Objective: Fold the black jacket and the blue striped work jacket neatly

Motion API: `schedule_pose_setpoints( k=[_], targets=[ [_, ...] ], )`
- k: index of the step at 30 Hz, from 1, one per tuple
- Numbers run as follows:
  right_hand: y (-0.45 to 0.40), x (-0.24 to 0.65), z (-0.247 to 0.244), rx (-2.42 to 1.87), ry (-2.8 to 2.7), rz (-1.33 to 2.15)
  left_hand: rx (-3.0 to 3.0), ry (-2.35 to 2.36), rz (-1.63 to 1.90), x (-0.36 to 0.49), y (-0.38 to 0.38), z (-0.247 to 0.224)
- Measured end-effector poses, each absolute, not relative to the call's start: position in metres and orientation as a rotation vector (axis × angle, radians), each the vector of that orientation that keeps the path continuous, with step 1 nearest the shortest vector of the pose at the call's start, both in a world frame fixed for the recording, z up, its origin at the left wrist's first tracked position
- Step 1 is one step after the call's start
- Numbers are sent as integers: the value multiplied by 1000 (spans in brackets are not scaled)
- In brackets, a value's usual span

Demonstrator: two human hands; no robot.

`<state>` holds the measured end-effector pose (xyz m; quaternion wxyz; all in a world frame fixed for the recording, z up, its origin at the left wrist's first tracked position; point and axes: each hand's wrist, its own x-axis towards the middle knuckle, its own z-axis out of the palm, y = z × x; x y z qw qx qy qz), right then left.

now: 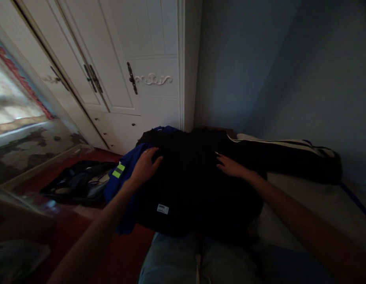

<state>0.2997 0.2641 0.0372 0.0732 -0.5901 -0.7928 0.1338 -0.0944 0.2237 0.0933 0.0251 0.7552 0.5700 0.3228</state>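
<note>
A black jacket (pixel 189 181) is spread out in front of me, with a white label near its lower left. One of its sleeves (pixel 283 157), edged with pale stripes, stretches to the right. My left hand (pixel 146 165) lies on the left side of the jacket, fingers apart. On the right side my right hand (pixel 232 165) rests on the cloth with its fingers stretched out. Beneath the jacket, blue clothing (pixel 126 157) with a yellow-green and grey reflective patch sticks out at the left. What supports the clothes is mostly hidden.
A white wardrobe (pixel 159 35) with dark handles stands behind, beside a blue-grey wall (pixel 245 51). An open black suitcase (pixel 76 179) holding things lies on the red floor (pixel 126 252) at left. A pale surface (pixel 292 197) extends under the sleeve.
</note>
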Motion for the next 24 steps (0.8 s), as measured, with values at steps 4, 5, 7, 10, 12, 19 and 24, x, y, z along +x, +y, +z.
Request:
schedule_pose_setpoints(
  k=[4,5,7,10,12,19,24],
  targets=[
    [211,282,35,-1544,-2395,535,2137,1537,1335,-46,137,38],
    [197,277,33,-1498,-2378,546,2111,1525,1332,-33,121,24],
    [173,267,29,-1464,-2315,549,2105,1524,1275,-7,97,-5],
    [146,256,23,-1479,-2150,501,2063,1618,1187,27,82,-40],
    [129,251,19,-1451,-1983,474,1981,1670,1192,43,81,-56],
    [50,235,-27,-1404,-1202,623,1636,1567,1320,53,79,-70],
    [13,226,-68,-1433,-804,1019,1414,1529,1281,36,70,-57]
  ],
)
